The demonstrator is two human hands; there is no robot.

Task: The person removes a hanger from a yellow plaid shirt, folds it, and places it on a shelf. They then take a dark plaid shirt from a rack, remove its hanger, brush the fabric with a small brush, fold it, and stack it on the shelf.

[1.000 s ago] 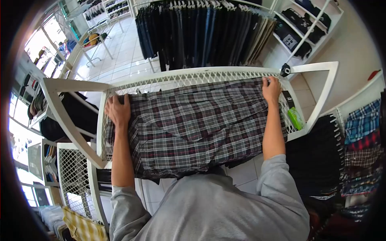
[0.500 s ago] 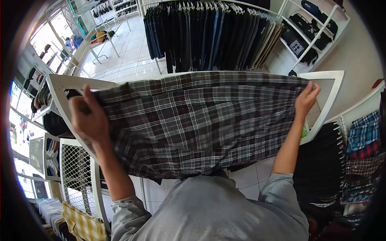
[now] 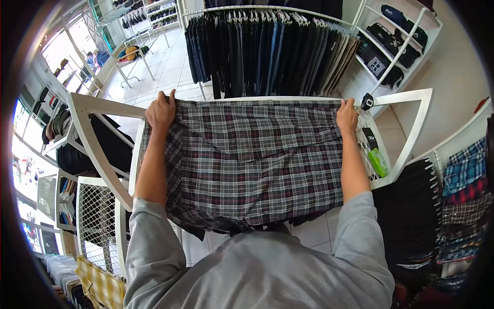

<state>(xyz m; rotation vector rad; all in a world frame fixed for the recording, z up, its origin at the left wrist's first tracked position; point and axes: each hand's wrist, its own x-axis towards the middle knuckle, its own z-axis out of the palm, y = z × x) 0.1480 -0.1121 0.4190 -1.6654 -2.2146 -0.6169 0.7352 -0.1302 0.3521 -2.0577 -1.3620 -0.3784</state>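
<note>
A dark plaid shirt [image 3: 252, 159] with white and thin red lines lies spread across a white-framed mesh table [image 3: 411, 123], its near edge hanging towards my body. My left hand [image 3: 161, 110] is closed on the cloth at its far left corner. At the far right corner, the fingers of my right hand [image 3: 348, 114] are pinched on the cloth. Folds run across the shirt's upper part between my hands.
Dark trousers [image 3: 257, 51] hang on a rack beyond the table. A green packet [image 3: 377, 162] lies at the table's right side. Caps fill a shelf [image 3: 406, 41] at the back right. Folded plaid shirts [image 3: 465, 180] are at right, a yellow plaid garment [image 3: 100, 283] at lower left.
Both hands have moved inward, closer together, and the shirt has come down flatter onto the table. The green packet and more of the table's right side now show.
</note>
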